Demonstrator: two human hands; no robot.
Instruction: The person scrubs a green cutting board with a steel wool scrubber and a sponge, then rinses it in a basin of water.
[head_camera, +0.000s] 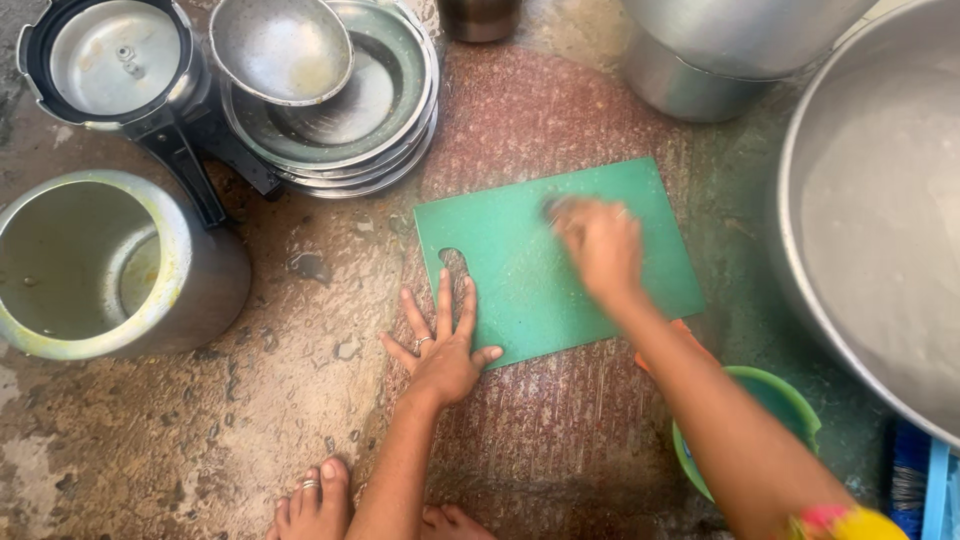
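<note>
Beside green board (520, 270), empty steel pot (75, 265)

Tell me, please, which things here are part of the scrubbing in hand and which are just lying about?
In use:
- green cutting board, flat on the wet floor
- left hand, pressing its near edge
- right hand, blurred, rubbing its surface

Lying about:
- pressure cooker pot
- cooker lid
- stacked steel plates
- big steel basin
- green bowl

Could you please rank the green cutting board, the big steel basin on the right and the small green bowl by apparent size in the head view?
1. Steel basin, though cropped.
2. Green cutting board.
3. Small green bowl, partly hidden by the right arm.
</note>
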